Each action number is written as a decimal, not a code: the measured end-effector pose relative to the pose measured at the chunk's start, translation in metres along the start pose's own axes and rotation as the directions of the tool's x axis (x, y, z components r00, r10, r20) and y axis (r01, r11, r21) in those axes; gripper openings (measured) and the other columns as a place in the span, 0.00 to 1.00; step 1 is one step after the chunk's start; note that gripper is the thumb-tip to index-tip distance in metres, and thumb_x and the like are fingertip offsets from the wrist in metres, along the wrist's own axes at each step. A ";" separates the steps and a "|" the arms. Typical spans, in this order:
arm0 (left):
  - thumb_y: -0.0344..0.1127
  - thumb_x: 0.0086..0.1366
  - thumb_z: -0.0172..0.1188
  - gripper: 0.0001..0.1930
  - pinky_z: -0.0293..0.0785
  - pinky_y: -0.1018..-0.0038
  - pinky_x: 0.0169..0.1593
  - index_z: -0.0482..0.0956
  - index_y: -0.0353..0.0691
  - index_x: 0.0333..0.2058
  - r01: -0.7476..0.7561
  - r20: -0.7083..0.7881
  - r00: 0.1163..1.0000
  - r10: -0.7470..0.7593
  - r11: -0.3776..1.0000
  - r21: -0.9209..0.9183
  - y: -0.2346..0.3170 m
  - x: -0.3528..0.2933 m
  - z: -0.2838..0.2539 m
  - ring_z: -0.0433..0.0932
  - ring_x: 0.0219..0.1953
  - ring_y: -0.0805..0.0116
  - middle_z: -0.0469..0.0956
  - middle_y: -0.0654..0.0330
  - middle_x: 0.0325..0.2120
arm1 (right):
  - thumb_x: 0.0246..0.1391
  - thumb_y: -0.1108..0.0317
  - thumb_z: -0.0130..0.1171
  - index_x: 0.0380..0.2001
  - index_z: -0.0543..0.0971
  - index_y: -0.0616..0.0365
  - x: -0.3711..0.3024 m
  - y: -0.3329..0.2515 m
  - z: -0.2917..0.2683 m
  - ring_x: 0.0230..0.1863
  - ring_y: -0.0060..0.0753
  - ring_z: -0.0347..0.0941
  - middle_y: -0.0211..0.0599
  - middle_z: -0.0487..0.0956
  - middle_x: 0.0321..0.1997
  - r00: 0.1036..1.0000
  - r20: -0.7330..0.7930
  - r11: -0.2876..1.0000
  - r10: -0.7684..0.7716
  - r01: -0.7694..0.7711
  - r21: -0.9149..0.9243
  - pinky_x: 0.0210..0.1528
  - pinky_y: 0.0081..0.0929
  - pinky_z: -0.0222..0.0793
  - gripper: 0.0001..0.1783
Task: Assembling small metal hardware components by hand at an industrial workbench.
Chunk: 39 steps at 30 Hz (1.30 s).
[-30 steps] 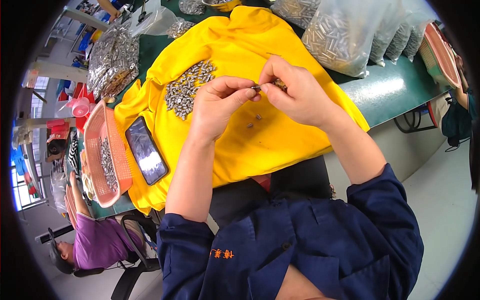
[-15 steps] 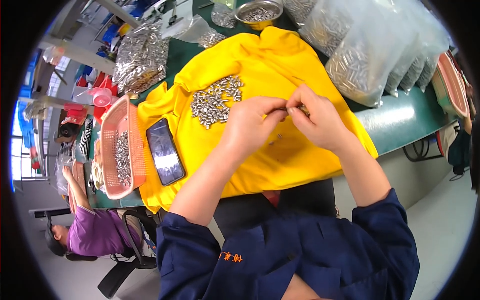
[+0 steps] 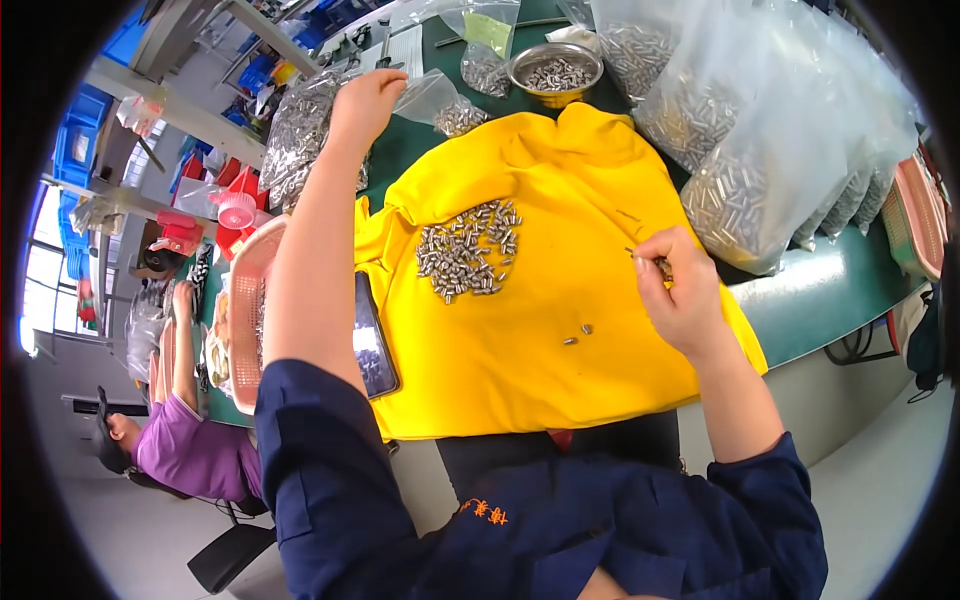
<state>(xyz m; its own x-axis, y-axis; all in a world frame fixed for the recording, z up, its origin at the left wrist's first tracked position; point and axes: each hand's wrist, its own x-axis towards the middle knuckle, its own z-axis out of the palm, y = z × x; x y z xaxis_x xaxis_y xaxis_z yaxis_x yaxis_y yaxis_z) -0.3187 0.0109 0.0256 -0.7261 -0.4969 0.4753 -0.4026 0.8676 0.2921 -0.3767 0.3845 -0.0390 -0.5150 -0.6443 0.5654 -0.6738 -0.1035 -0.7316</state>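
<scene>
My left hand (image 3: 366, 104) is stretched out to the far left, over a clear bag of shiny metal parts (image 3: 296, 130). Its fingers are bent together, and whatever they may pinch is hidden. On the right of a yellow cloth garment (image 3: 500, 370), my right hand (image 3: 688, 295) is closed around small metal parts (image 3: 661, 267). The tip of something thin and dark pokes out at its fingertips. A pile of small silvery metal cylinders (image 3: 465, 255) lies on the cloth between my arms. Two loose cylinders (image 3: 587, 329) rest nearer to me.
A phone (image 3: 372, 345) and a pink basket (image 3: 245, 320) are partly behind my left forearm. At the back stand a steel bowl of metal parts (image 3: 556, 76) and a small clear bag (image 3: 460, 116). Large filled bags (image 3: 740, 190) crowd the right. Someone in purple (image 3: 195, 450) sits at left.
My hands were together over the cloth; the left has swung away to the far left, while the right stays over the cloth, still closed. The view has shifted slightly.
</scene>
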 end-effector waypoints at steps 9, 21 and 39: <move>0.40 0.52 0.51 0.14 0.69 0.71 0.39 0.76 0.42 0.36 -0.156 0.411 0.909 0.067 0.970 0.187 0.003 0.028 0.019 0.75 0.35 0.59 0.76 0.54 0.31 | 0.41 0.80 0.50 0.25 0.68 0.62 -0.005 0.006 -0.001 0.21 0.38 0.67 0.40 0.69 0.21 0.999 -0.034 0.998 -0.016 0.014 -0.068 0.23 0.26 0.63 0.05; 0.29 0.56 0.53 0.08 0.69 0.81 0.36 0.76 0.36 0.34 0.100 0.520 0.845 0.127 0.917 -0.387 0.118 -0.144 -0.017 0.74 0.32 0.75 0.77 0.62 0.29 | 0.45 0.74 0.50 0.26 0.68 0.59 0.005 0.017 -0.004 0.19 0.36 0.68 0.38 0.70 0.18 0.987 -0.151 0.998 -0.058 0.052 -0.046 0.22 0.24 0.63 0.03; 0.32 0.50 0.55 0.05 0.70 0.75 0.34 0.76 0.39 0.26 0.220 0.676 0.730 0.101 0.902 -0.372 0.175 -0.200 0.017 0.76 0.29 0.66 0.75 0.57 0.25 | 0.44 0.71 0.50 0.26 0.67 0.59 -0.007 0.015 0.006 0.23 0.39 0.70 0.41 0.72 0.20 0.999 0.034 1.000 -0.026 0.025 0.010 0.26 0.27 0.65 0.05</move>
<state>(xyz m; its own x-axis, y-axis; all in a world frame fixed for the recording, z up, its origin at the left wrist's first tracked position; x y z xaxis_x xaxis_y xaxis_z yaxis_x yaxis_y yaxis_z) -0.2534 0.2619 -0.0322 -0.9474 -0.2613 -0.1849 -0.3156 0.6653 0.6766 -0.3803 0.3830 -0.0565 -0.4789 -0.6671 0.5707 -0.6814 -0.1274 -0.7208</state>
